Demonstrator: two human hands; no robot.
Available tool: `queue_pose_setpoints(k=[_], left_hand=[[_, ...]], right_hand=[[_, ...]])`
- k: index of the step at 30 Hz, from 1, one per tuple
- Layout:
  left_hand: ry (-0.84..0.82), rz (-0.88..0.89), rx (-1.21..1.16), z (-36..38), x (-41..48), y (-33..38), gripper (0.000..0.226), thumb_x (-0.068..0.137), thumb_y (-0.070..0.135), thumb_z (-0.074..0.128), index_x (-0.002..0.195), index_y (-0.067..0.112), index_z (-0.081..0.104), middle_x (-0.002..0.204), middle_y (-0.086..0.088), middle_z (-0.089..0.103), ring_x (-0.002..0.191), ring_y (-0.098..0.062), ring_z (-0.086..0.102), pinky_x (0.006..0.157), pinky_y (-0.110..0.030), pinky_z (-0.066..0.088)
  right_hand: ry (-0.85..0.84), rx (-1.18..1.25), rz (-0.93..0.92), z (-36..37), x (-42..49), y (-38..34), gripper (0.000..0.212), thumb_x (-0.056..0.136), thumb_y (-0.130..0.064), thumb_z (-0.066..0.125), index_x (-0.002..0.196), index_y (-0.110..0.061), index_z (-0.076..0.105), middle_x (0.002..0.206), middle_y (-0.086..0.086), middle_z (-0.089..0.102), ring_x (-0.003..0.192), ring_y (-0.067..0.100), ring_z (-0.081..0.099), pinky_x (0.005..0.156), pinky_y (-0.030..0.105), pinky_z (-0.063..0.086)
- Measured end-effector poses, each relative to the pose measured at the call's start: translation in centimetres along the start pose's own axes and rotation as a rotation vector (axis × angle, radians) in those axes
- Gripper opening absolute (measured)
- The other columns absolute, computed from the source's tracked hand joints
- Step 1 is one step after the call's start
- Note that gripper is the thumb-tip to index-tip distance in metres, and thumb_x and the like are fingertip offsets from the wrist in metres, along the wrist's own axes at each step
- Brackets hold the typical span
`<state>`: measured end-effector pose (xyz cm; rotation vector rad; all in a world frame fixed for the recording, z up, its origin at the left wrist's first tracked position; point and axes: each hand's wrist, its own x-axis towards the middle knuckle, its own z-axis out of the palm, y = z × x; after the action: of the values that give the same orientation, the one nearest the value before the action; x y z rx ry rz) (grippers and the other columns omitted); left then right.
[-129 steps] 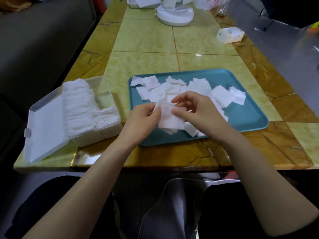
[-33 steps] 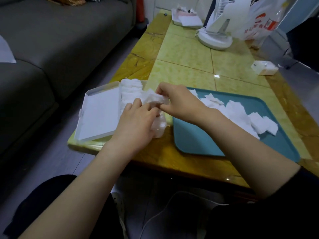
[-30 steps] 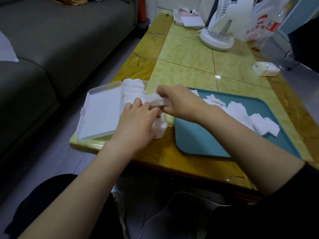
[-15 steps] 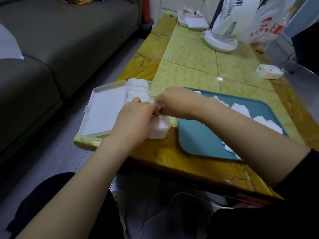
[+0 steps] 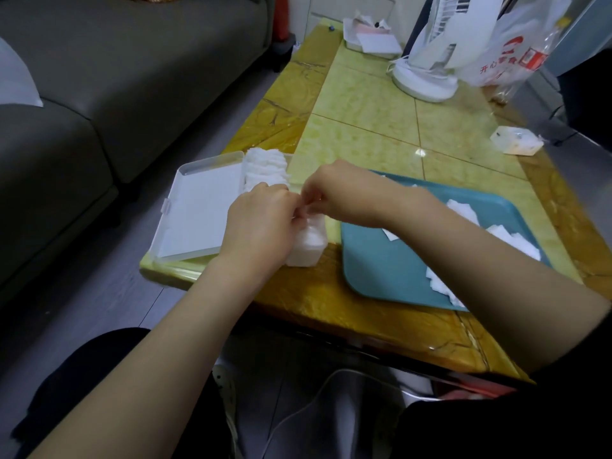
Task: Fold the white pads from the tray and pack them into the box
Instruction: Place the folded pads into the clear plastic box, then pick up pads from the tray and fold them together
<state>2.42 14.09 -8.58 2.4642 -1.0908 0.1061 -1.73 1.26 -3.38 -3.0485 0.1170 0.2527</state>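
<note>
Yellow-green marbled table [image 5: 364, 137] with an amber border runs away from me, and a grey sofa [image 5: 99, 77] stands along its left side across a strip of grey floor [image 5: 99, 309]. At the table's near left corner sits the clear plastic box [image 5: 306, 251]. Its lid [image 5: 198, 220] lies open and flat on the sofa side. A row of folded white pads [image 5: 265, 167] fills the far end of the box, packed upright and close together. More white shows through its near wall.

Both my hands meet right over the box. My left hand [image 5: 261, 223] covers its middle, knuckles up and fingers curled down out of sight, so I cannot tell whether they grip anything. My right hand [image 5: 344, 193] reaches in from the tray side, its fingers bent and its fingertips drawn against the left hand's. Whether a pad is pinched between them I cannot tell either.

Just to the right of the box lies the teal tray [image 5: 390, 266]. Loose unfolded pads [image 5: 463, 210] lie scattered toward its far and right parts, some of them hidden under my right forearm.

Farther up the table stands a white fan [image 5: 427, 61], with a clear plastic bag [image 5: 516, 51] printed in red beside it. A small white packet [image 5: 516, 144] lies near the right edge, and a shallow container [image 5: 374, 41] sits at the far end.
</note>
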Motion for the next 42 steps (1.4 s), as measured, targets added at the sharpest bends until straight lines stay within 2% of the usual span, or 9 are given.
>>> queue_pose_setpoints(k=[6, 12, 15, 18, 21, 26, 28, 32, 42], left_hand=[[0.037, -0.039, -0.022, 0.3, 0.0, 0.2, 0.016, 0.092, 0.026, 0.055, 0.107, 0.021, 0.059, 0.104, 0.003, 0.063, 0.101, -0.021, 0.054, 0.070, -0.032, 0.038], [-0.051, 0.008, 0.059, 0.2, 0.0, 0.0, 0.021, 0.095, 0.031, 0.051, 0.109, 0.023, 0.065, 0.107, 0.000, 0.059, 0.105, -0.021, 0.049, 0.073, -0.029, 0.035], [-0.041, 0.026, 0.149, 0.2, 0.1, 0.6, 0.026, 0.097, 0.034, 0.046, 0.104, 0.018, 0.065, 0.106, -0.004, 0.060, 0.104, -0.026, 0.049, 0.079, -0.034, 0.033], [0.129, 0.107, 0.232, 0.9, 0.0, 1.5, 0.035, 0.093, 0.035, 0.043, 0.083, 0.011, 0.067, 0.083, -0.009, 0.063, 0.086, -0.033, 0.055, 0.074, -0.040, 0.029], [0.207, 0.241, 0.164, 1.7, -0.3, 3.0, 0.032, 0.086, 0.030, 0.038, 0.080, 0.012, 0.064, 0.078, -0.007, 0.062, 0.077, -0.031, 0.057, 0.069, -0.036, 0.025], [0.058, 0.470, 0.118, 4.2, -0.7, 5.6, 0.014, 0.078, 0.018, 0.052, 0.081, 0.011, 0.063, 0.078, -0.006, 0.061, 0.072, -0.029, 0.060, 0.067, -0.033, 0.029], [-0.056, 0.510, 0.093, 5.0, -1.0, 6.4, 0.010, 0.082, 0.014, 0.059, 0.090, 0.010, 0.063, 0.088, -0.006, 0.062, 0.082, -0.029, 0.061, 0.074, -0.034, 0.036], [-0.231, 0.475, 0.206, 6.3, -1.3, 7.4, 0.027, 0.098, 0.028, 0.041, 0.120, 0.016, 0.049, 0.119, -0.004, 0.050, 0.112, -0.025, 0.047, 0.093, -0.036, 0.032], [-0.317, 0.398, 0.134, 6.6, -1.2, 8.1, 0.035, 0.098, 0.030, 0.043, 0.129, 0.014, 0.043, 0.127, -0.006, 0.046, 0.119, -0.023, 0.041, 0.088, -0.032, 0.041]], right_hand=[[0.072, 0.094, 0.005, 2.2, 0.0, 0.0, 0.016, 0.088, -0.015, 0.058, 0.098, -0.010, 0.070, 0.096, 0.008, 0.071, 0.093, 0.023, 0.064, 0.083, 0.038, 0.047], [0.124, 0.256, -0.008, 3.0, -1.6, 0.5, 0.025, 0.092, -0.010, 0.051, 0.110, -0.014, 0.067, 0.109, 0.005, 0.069, 0.102, 0.020, 0.059, 0.087, 0.031, 0.044], [0.261, 0.321, 0.035, 4.1, -3.2, 1.3, 0.025, 0.094, -0.014, 0.050, 0.116, -0.013, 0.061, 0.114, 0.003, 0.065, 0.107, 0.017, 0.055, 0.091, 0.030, 0.043], [0.435, 0.395, 0.209, 4.8, -5.1, 3.4, 0.025, 0.094, -0.013, 0.049, 0.118, -0.012, 0.057, 0.117, 0.003, 0.063, 0.108, 0.017, 0.056, 0.092, 0.029, 0.044], [0.304, 0.247, 0.353, 6.1, -6.3, 6.6, 0.040, 0.094, -0.016, 0.050, 0.133, -0.012, 0.044, 0.134, 0.006, 0.050, 0.124, 0.020, 0.045, 0.099, 0.029, 0.034], [0.063, 0.145, 0.460, 8.2, -6.8, 10.0, 0.063, 0.093, -0.025, 0.053, 0.146, -0.011, 0.022, 0.149, 0.010, 0.029, 0.130, 0.032, 0.033, 0.104, 0.038, 0.029], [0.079, 0.092, 0.490, 8.5, -6.4, 10.5, 0.057, 0.094, -0.027, 0.051, 0.143, -0.011, 0.028, 0.145, 0.011, 0.035, 0.125, 0.035, 0.035, 0.099, 0.040, 0.031], [0.119, 0.047, 0.477, 8.2, -5.9, 10.5, 0.034, 0.092, -0.022, 0.051, 0.121, -0.006, 0.051, 0.126, 0.015, 0.045, 0.111, 0.035, 0.048, 0.087, 0.040, 0.037], [0.242, 0.131, 0.428, 7.9, -9.9, 9.0, 0.023, 0.095, -0.029, 0.047, 0.100, -0.017, 0.066, 0.103, 0.005, 0.064, 0.095, 0.028, 0.058, 0.074, 0.035, 0.043]])
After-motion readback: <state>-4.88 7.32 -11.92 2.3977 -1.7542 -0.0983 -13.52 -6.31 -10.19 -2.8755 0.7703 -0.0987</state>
